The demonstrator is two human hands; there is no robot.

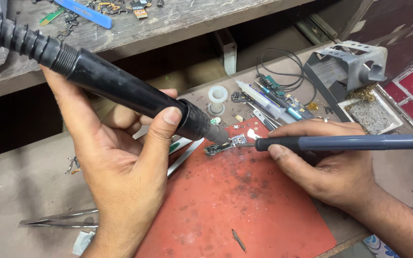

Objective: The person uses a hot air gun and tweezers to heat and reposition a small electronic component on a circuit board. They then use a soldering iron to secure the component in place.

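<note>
My left hand (120, 157) grips a thick black hot-air wand (135, 93) with a ribbed hose, its nozzle pointing down at a small circuit board (223, 145). The board lies at the top edge of a red mat (235, 205). My right hand (333, 162) holds a slim grey soldering iron (350, 142) lying nearly level. Its tip touches the board from the right. Both tools meet at the board.
A grey iron stand (347, 64) with a tray of brass wool sits at the back right. A syringe (264, 100), a white spool (217, 97), loose wire and small parts lie behind the mat. Tweezers (60, 219) rest at the front left. A wooden shelf (158, 24) runs above.
</note>
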